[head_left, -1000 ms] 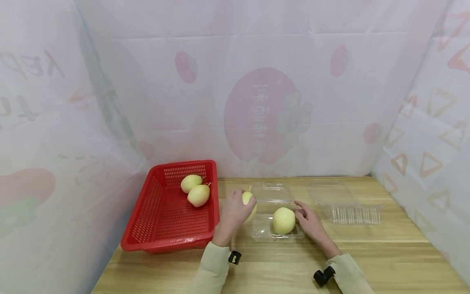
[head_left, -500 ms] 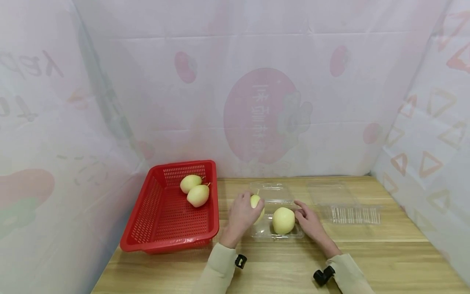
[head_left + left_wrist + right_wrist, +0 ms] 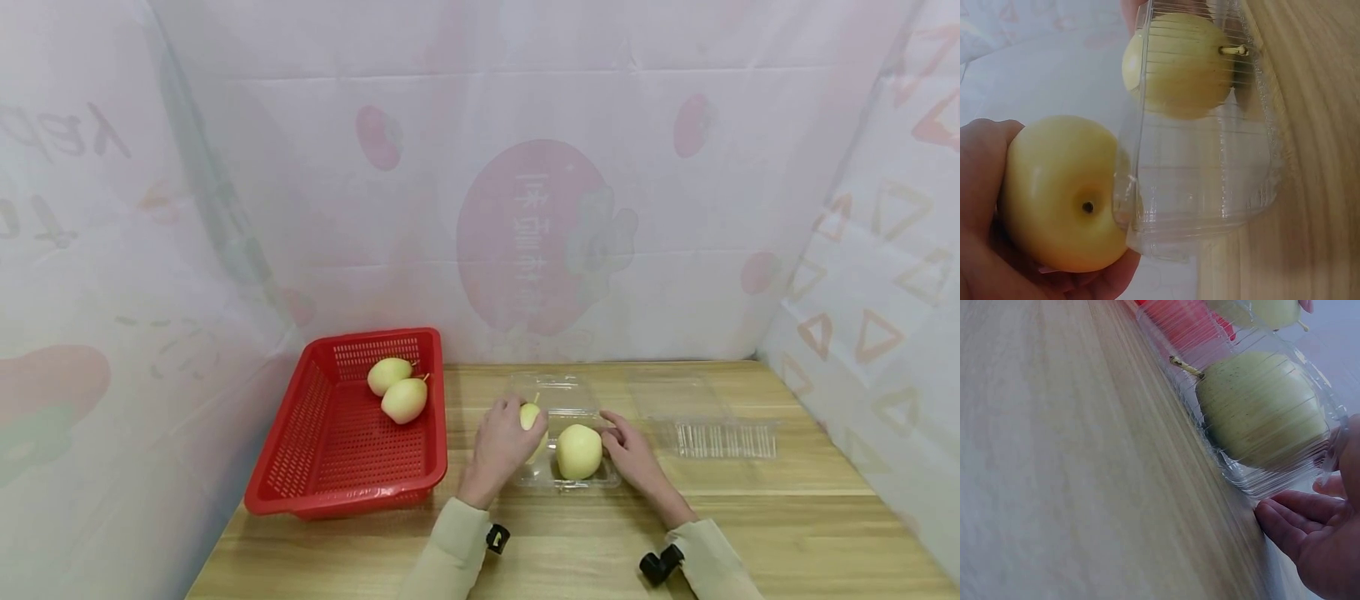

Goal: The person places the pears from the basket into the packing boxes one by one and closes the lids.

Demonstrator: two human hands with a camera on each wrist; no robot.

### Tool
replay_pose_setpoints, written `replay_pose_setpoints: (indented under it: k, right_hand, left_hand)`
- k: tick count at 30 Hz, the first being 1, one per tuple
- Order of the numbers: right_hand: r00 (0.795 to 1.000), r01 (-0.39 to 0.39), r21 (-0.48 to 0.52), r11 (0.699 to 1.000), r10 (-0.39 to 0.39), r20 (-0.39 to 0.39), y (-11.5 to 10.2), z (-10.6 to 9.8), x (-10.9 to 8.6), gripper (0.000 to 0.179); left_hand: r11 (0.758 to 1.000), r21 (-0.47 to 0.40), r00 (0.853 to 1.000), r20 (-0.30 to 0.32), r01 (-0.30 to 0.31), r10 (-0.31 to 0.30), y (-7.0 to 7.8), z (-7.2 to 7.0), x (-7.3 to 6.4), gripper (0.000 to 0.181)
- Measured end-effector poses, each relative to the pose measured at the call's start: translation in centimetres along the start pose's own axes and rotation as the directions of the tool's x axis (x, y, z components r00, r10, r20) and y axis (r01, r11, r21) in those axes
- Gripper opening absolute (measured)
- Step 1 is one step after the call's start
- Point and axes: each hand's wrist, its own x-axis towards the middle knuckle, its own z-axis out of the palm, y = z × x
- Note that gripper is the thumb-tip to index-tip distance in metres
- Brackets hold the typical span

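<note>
My left hand (image 3: 498, 446) grips a pale yellow pear (image 3: 1063, 194) from its left side. That pear is at the left wall of a clear plastic clamshell box (image 3: 1191, 169), its stem pointing up in the head view. Another pear (image 3: 579, 452) sits inside the box on the right, seen through the ribbed wall in the right wrist view. At the box's right end, my right hand (image 3: 636, 454) holds the edge, thumb near the rim and fingers (image 3: 1291, 519) against the outside low down. The lid (image 3: 555, 392) lies folded back behind the box.
A red perforated basket (image 3: 352, 500) stands on the left, with two pears (image 3: 405, 400) toward its back right. On the right of the wooden table (image 3: 787, 508) lies a second clear box (image 3: 727, 437), opened out. Printed cloth walls (image 3: 420, 208) close off the back and sides.
My left hand has carried its pear rightward and slightly down, from the box's left side to over its left part. The right hand and the other pear have stayed put.
</note>
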Motion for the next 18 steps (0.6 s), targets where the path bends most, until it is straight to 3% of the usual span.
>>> replay_pose_setpoints:
  k: [5, 13, 18]
  right_hand:
    - [0.999, 0.001, 0.015, 1.000, -0.001, 0.032, -2.3, -0.6, -0.8, 0.046]
    - [1.000, 0.001, -0.004, 1.000, -0.001, -0.008, 0.5, 0.1, 0.2, 0.046]
    - [1.000, 0.014, -0.014, 1.000, -0.014, -0.022, 0.8, 0.2, 0.3, 0.045]
  left_hand:
    - [0.999, 0.033, 1.000, -0.003, -0.005, 0.005, 0.3, 0.4, -0.1, 0.043]
    - [0.997, 0.063, 0.999, -0.004, -0.045, 0.045, 0.6, 1.2, -0.2, 0.042]
    - [0.990, 0.116, 0.997, 0.010, -0.075, 0.075, 0.7, 1.6, -0.3, 0.043]
